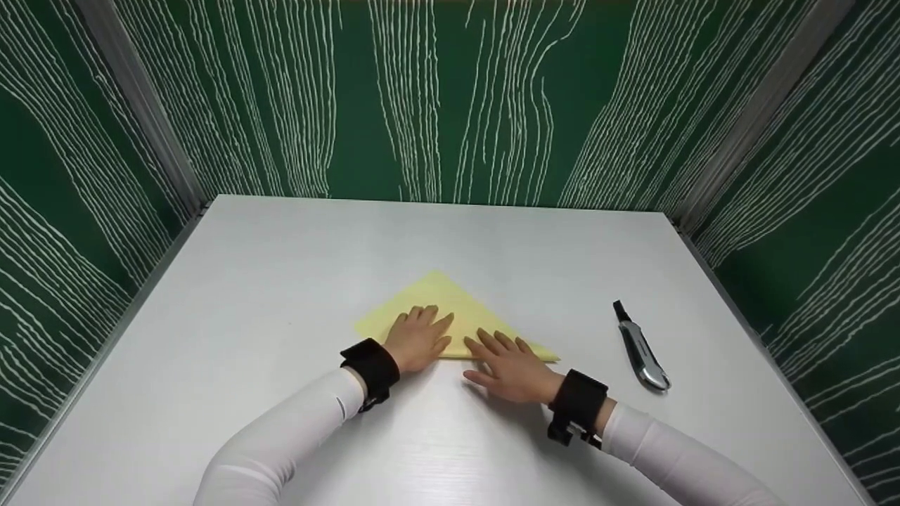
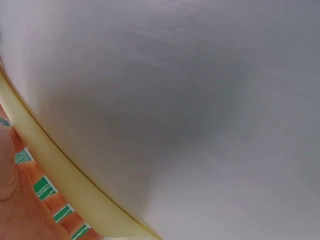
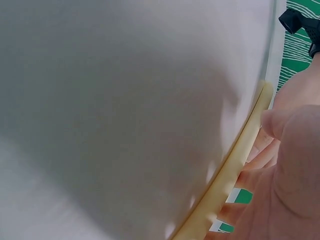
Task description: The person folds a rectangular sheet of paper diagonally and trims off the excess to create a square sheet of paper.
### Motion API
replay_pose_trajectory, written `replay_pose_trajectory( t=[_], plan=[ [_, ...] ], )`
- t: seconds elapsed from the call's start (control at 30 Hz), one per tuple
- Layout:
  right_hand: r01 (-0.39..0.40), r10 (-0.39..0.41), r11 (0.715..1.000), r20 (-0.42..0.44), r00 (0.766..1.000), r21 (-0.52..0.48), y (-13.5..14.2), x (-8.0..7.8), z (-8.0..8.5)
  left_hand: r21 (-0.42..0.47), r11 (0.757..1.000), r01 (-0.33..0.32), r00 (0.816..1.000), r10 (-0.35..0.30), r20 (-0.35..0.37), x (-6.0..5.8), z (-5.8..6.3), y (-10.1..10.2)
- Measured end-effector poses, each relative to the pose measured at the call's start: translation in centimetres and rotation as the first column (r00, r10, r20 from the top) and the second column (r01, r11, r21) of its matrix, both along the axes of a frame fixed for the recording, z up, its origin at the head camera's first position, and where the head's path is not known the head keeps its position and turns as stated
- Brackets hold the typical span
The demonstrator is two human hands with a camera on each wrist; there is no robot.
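A yellow sheet of paper (image 1: pixel 439 292), folded into a triangle, lies on the white table with its fold along the near edge. Fingers spread, my left hand (image 1: pixel 416 337) rests on the left part of the paper. My right hand (image 1: pixel 517 369) lies flat with its fingertips on the right part, near the folded edge. In the left wrist view the paper's folded edge (image 2: pixel 75 185) runs under the fingers. From the right wrist view the same edge (image 3: pixel 227 182) passes beneath the right fingers, the thumb close beside it.
A grey and black utility knife (image 1: pixel 641 351) lies on the table right of the paper. The white table (image 1: pixel 281 281) is bordered by green walls (image 1: pixel 478 105) with pale wavy lines. Each wrist wears a black strap (image 1: pixel 373 369).
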State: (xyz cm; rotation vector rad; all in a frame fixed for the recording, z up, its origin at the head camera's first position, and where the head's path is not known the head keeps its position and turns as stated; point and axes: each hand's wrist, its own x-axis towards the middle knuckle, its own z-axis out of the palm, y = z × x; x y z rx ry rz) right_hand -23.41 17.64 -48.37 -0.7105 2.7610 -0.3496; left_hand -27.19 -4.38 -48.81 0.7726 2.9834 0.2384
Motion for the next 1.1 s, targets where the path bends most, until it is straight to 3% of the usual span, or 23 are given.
replay_pose_trajectory(
  t=[0.37,1.1],
  plan=[
    [-0.011,0.01,1.0,-0.01,1.0,-0.005,-0.02,0.07,0.07,-0.006,1.0,-0.009,1.0,0.009,0.014,-0.13,-0.32,0.03],
    [-0.002,0.002,1.0,-0.008,1.0,0.011,-0.17,0.09,-0.07,-0.038,0.999,-0.005,0.999,0.003,-0.041,-0.27,-0.58,0.09]
  ],
)
